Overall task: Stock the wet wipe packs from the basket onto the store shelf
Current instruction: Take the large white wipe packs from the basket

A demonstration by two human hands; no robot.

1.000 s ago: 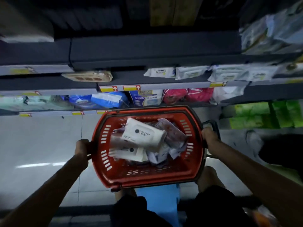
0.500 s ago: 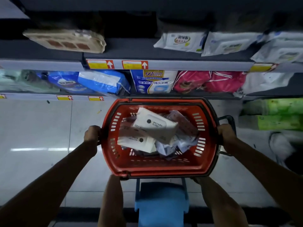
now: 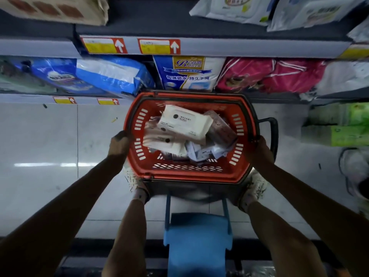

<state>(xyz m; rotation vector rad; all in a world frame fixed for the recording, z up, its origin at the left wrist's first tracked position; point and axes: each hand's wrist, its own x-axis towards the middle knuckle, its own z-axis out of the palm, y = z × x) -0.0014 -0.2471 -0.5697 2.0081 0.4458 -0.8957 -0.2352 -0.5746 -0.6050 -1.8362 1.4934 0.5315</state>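
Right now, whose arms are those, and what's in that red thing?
The camera sits on a person's head and looks down, so you see that person's own arms. The left hand and the right hand each grip one side of a red plastic shopping basket. Inside lie soft packs of wet wipes, and the white rectangular wet wipe pack is on top. Ahead are grey store shelves holding more packs. Nearest the person are a blue plastic stool and pale floor tiles.

Head camera, steeply downward, seemingly close above basket (image 3: 189, 173).
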